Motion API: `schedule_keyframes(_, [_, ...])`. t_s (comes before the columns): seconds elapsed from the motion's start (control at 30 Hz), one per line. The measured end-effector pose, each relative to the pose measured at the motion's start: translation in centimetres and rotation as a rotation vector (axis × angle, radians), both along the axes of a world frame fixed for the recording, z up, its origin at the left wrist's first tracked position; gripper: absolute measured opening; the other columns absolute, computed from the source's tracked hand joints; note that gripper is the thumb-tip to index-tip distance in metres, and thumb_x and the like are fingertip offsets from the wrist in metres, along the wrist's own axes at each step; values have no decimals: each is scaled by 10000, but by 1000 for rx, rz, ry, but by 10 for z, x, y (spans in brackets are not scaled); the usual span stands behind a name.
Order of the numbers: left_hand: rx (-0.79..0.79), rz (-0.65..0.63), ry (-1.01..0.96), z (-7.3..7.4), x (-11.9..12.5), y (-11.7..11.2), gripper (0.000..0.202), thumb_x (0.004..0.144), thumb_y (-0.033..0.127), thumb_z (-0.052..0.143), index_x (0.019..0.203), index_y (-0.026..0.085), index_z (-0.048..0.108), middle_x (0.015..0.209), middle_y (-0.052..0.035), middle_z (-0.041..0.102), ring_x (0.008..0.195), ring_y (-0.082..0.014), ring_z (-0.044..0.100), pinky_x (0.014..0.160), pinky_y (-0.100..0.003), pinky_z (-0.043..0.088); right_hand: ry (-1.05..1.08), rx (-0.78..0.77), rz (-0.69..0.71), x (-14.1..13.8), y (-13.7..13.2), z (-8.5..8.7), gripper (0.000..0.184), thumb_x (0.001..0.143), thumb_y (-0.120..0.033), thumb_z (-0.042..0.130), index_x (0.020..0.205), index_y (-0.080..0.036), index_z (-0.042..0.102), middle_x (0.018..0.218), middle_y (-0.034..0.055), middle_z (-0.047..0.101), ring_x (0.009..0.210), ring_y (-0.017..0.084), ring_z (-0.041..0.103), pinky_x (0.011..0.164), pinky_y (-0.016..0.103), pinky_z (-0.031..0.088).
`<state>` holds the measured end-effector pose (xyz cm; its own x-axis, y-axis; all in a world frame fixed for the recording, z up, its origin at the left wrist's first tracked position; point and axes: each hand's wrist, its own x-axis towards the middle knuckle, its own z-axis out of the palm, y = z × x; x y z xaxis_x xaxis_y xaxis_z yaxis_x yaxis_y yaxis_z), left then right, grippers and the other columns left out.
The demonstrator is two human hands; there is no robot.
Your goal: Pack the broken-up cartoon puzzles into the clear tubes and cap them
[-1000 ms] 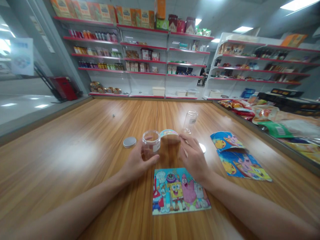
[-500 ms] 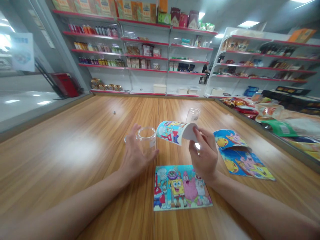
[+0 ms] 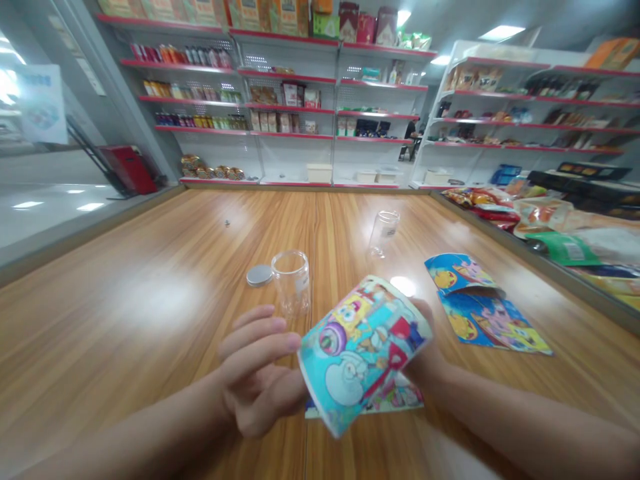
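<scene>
My right hand (image 3: 427,347) is closed on a curled cartoon-printed sheet (image 3: 367,350), which hides most of its fingers. The sheet is tilted, its printed side towards me. My left hand (image 3: 265,370) has its fingers stretched out, their tips at the sheet's left edge. The thumb tip passes out of sight there. Just beyond the left hand stands an open clear glass jar (image 3: 291,287), with a silver lid (image 3: 260,275) lying flat on its left. Beneath the raised sheet, another cartoon print (image 3: 400,397) lies flat on the table, mostly covered.
A second glass jar (image 3: 385,233) stands farther back on the wooden table (image 3: 150,300). Two blue cartoon sheets (image 3: 495,320) overlap at right, the upper one curled. Packaged goods (image 3: 560,233) lie past the table's right edge. Stocked shelves (image 3: 285,73) line the back.
My left hand has left the glass jar and come nearer to me, beside the sheet. My right hand has brought the curled sheet closer and turned it, over the flat print.
</scene>
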<state>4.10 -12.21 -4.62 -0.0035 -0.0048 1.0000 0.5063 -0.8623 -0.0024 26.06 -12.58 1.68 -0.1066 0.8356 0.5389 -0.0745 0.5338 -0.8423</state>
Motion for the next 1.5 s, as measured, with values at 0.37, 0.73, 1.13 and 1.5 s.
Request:
schedule_keyframes(0.37, [-409, -428, 453, 36, -19, 5, 766, 832, 203, 622, 1521, 88, 309, 1419, -195, 487, 1247, -293, 568, 991, -393, 561, -83, 24, 110, 11, 4, -23, 243, 916, -220, 528, 997, -230, 757, 845, 33, 716, 703, 162, 609, 597, 273, 459])
schedule_keyframes(0.73, [-288, -160, 416, 42, -11, -6, 674, 752, 169, 556, 1414, 69, 480, 1539, -217, 340, 1367, -408, 423, 1041, -578, 480, -18, -169, 224, 10, 0, -14, 488, 960, -410, 414, 752, -136, 760, 532, 56, 624, 444, 128, 487, 425, 254, 297])
schedule_keyframes(1.13, [-209, -67, 342, 32, -6, 0, 473, 744, 57, 738, 1190, 162, 622, 1291, -143, 608, 1065, -235, 675, 872, -326, 620, 3, -116, 173, 4, 9, -26, 445, 989, -356, 414, 1403, -203, 469, 849, 49, 683, 564, 147, 622, 441, 251, 441])
schedule_keyframes(1.5, [-251, -210, 419, 38, -6, 0, 353, 790, 4, 648, 1123, 112, 611, 1258, -173, 579, 1112, -243, 637, 859, -339, 611, -532, 597, -266, 1, 2, -5, 669, 848, -272, 659, 1450, -197, 378, 1345, 162, 477, 1251, 318, 482, 1028, 522, 454])
